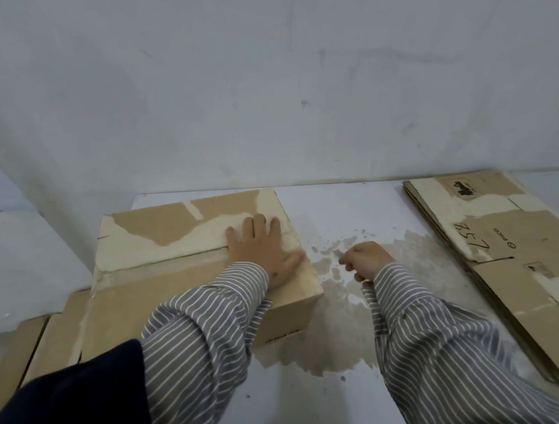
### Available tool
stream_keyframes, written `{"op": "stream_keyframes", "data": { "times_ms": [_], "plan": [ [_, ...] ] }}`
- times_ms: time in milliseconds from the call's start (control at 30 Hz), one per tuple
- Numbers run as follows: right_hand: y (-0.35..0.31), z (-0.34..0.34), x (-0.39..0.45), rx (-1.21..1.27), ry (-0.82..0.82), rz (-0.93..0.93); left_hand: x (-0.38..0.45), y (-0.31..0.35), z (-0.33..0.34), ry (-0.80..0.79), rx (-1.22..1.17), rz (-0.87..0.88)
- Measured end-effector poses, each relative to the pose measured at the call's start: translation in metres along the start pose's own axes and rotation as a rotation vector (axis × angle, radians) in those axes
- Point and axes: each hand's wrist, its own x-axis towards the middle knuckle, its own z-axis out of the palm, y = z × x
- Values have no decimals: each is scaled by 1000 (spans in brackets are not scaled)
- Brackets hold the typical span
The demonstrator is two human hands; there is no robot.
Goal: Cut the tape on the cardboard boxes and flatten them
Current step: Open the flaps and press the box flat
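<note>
White floor (305, 400) meets a pale wall behind the cardboard box (179, 257), whose taped seam runs across its top. Left hand (265, 247) presses flat, fingers spread, near the box's right edge. Right hand (365, 258) hovers just right of the box, curled; what it grips is unclear. Flattened boxes (510, 266) lie well right, bare floor between.

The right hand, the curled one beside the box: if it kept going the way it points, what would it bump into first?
The right hand points left, toward the cardboard box. Its near right edge, just below the left hand pressing on top, looks first in line. Depth is uncertain; it may be holding something small.
</note>
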Motion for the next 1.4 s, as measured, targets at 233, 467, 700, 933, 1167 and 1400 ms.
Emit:
{"op": "stream_keyframes", "data": {
  "times_ms": [233, 467, 700, 933, 1167, 1400],
  "plan": [
    [62, 41, 14, 28, 78, 178, -5, 19, 3, -108, -20, -26],
    [83, 46, 24, 77, 310, 133, -14, 5, -3, -212, 60, 257],
    [49, 45, 19, 178, 479, -174, -29, -34, 0, -256, -42, 247],
    [-18, 62, -11, -588, 214, -779, -53, -69, 3, -71, 41, 109],
    [-17, 84, -17, -884, 171, -822, -57, -85, 11, -74, 122, 40],
    [-20, 85, -24, -778, 140, -793, -57, -86, 13, -41, 127, 66]
  ]
}}
